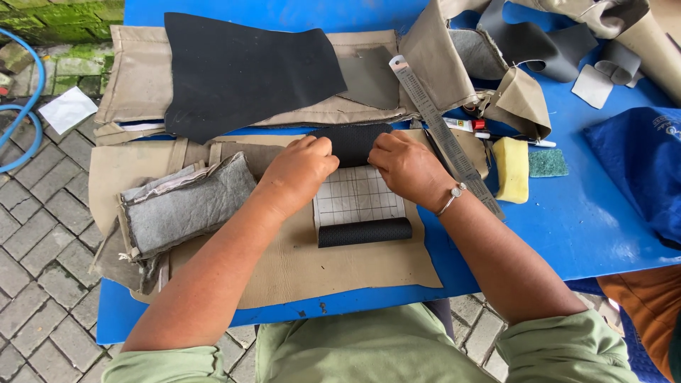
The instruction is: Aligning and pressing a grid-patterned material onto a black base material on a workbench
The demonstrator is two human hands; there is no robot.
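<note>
Perforated black strip (pixel 352 142) with gridded white backing (pixel 358 195) sits mid-table on a tan leather sheet (pixel 340 266), directly in front of me. Both ends curl: far end is under my hands, near end is rolled into a tight tube (pixel 364 232) lying free, nothing touching it.

Left hand (pixel 298 170): fingers curled closed, knuckles up, pressing the far curl at its left corner. Right hand (pixel 406 167): same, fingers bent down and pinching the right corner. Can't see the fingertips themselves, they're tucked under, so whether it's a true pinch or just a press I can't tell.

Step, my read: flattening or unrolling the far end against the backing grid, both hands working it symmetrically. Roughly midway, since the near roll is untouched.

Next move calls for even pressure from both hands so the strip stays square to the grid lines, and something to hold down the near roll, which looks springy and likely to curl back.

Around it: steel ruler (pixel 443 128) lies diagonal just right of my right hand, close to the wrist. Yellow sponge (pixel 512 169) and green scouring pad (pixel 547 162) further right on the blue table (pixel 589 220). Grey felt-lined folded piece (pixel 186 202) to my left. Large black leather cut (pixel 248 71) lies beyond, well apart.
</note>
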